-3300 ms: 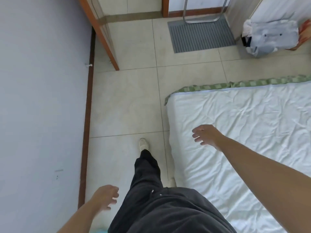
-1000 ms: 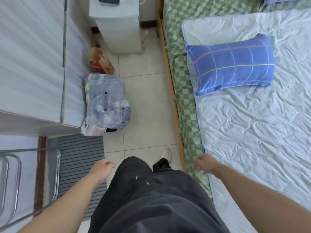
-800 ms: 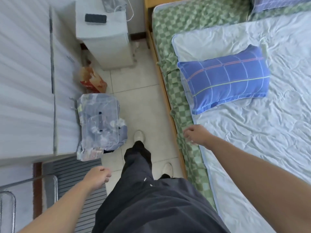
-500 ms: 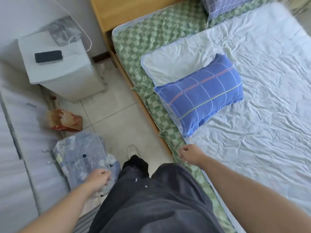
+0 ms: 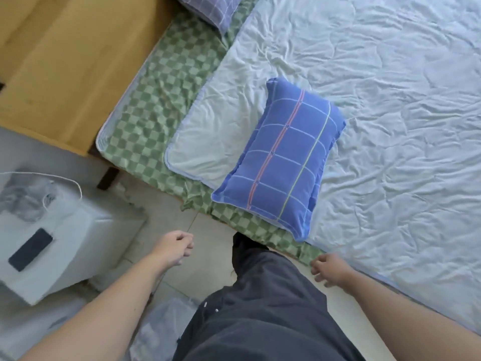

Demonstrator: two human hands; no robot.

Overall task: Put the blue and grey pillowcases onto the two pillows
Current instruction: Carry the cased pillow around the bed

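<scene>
White nightstand (image 5: 86,230) left; phone (image 5: 30,253) atop; perhaps grey pillow (image 5: 208,9) beyond.

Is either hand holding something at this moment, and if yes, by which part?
Nothing is held. The left hand hangs loosely curled above the floor, and the right hand is relaxed beside the bed edge, apart from the blue pillow.

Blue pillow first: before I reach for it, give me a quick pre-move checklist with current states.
1. Blue pillow in view, nothing on it: ok.
2. It lies fully on the bed: not ok, its near corner overhangs the green checked sheet edge.
3. Left hand free: ok, loosely curled, holding nothing.
4. Right hand free: ok.
5. Second pillow located: ok, at the top edge.
6. Blue case fully closed: cannot tell.
</scene>
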